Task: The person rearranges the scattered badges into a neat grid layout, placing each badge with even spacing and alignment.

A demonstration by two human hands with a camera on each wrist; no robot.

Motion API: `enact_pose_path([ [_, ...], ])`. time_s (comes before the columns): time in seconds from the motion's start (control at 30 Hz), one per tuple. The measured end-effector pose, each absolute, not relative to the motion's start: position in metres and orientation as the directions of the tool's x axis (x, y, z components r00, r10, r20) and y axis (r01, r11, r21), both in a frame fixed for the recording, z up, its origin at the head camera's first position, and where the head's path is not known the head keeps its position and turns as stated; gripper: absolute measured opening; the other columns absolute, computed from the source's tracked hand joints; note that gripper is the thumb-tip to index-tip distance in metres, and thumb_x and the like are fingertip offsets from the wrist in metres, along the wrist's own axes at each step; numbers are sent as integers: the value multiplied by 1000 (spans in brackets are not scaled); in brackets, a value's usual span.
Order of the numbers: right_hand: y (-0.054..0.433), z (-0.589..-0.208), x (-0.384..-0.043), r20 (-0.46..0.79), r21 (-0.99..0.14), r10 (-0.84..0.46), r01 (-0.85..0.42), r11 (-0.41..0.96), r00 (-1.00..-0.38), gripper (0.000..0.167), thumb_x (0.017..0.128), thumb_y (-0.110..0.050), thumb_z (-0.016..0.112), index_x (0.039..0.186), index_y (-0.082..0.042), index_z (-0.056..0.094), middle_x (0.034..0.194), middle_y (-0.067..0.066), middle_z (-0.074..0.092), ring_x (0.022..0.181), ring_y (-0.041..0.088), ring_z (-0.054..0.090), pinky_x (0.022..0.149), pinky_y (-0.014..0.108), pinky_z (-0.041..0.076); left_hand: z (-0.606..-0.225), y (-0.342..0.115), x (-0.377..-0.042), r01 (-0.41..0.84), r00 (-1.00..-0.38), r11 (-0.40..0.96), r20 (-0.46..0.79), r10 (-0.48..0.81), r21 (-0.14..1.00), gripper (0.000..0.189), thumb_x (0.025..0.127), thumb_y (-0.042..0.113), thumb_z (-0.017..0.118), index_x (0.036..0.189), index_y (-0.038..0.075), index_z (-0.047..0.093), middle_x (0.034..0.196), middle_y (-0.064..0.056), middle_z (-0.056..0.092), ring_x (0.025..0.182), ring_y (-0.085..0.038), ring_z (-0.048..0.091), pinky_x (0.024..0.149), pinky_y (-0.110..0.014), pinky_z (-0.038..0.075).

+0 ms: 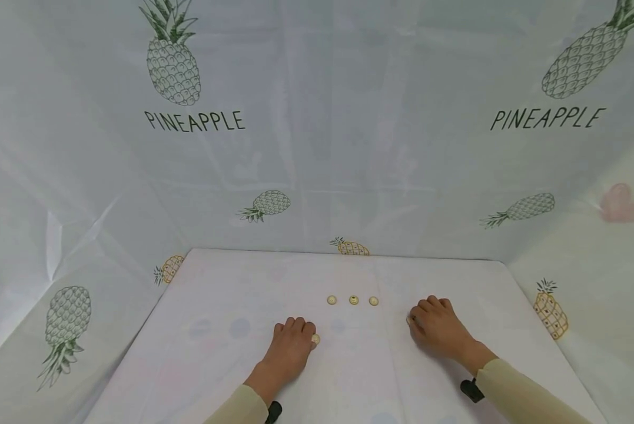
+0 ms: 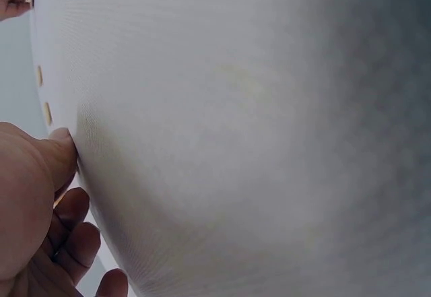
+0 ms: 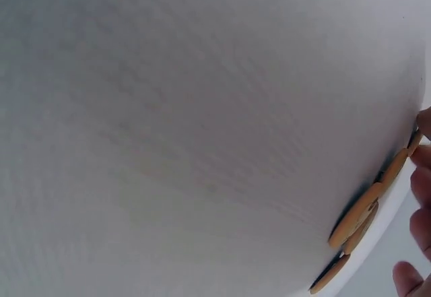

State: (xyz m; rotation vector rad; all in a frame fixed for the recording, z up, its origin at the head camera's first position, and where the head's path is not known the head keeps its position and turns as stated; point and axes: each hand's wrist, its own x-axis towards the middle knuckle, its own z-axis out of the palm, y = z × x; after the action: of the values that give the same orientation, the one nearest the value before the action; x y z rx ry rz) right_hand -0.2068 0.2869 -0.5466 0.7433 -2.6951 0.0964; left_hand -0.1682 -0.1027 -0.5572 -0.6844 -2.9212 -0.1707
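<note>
Several small round pale-yellow wooden discs, like buttons, are on the white table. Three of them, a left disc (image 1: 331,300), a middle disc (image 1: 354,300) with a dark spot and a right disc (image 1: 374,301), form a row beyond the hands. Nearer the front, my left hand (image 1: 290,346) pinches a disc (image 1: 315,339) between thumb and finger at the tabletop. To the right of the row, my right hand (image 1: 437,327) holds another disc (image 1: 409,320) at its fingertips, mostly hidden by the fingers. Low in the right wrist view, more discs (image 3: 357,215) appear edge-on, overlapping.
The white table (image 1: 216,294) has a faintly patterned cover. Behind it and at both sides hangs a pale curtain (image 1: 338,153) printed with pineapples. Dark wrist straps (image 1: 472,390) sit by the light sleeves (image 1: 523,388).
</note>
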Motion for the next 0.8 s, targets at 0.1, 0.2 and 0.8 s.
enact_pose_path([
  [0.1,287,-544,-205,320,12,-496,-520,854,-808,9,93,-18,77,97,-18,70,92,-7,61,89,15,47,86,46,40,-558,-102,-168,448,-888,890,161,431,82,25,100,32,73,110,15,59,96,1,54,88,-17,41,78,-39,37],
  [0.2,289,-543,-205,327,14,-494,-519,855,-805,10,92,-19,77,98,-18,69,94,-6,62,90,16,48,86,47,39,-552,-101,-166,449,-887,890,159,433,78,25,99,32,74,109,14,59,96,1,54,88,-18,42,77,-39,37],
  [0.8,296,-544,-204,326,15,-477,-501,866,-816,18,92,-27,78,102,-13,71,100,0,65,95,21,52,88,50,41,-561,-102,-169,431,-899,893,150,412,128,23,102,33,70,111,15,61,103,-1,59,92,-19,47,80,-41,39],
])
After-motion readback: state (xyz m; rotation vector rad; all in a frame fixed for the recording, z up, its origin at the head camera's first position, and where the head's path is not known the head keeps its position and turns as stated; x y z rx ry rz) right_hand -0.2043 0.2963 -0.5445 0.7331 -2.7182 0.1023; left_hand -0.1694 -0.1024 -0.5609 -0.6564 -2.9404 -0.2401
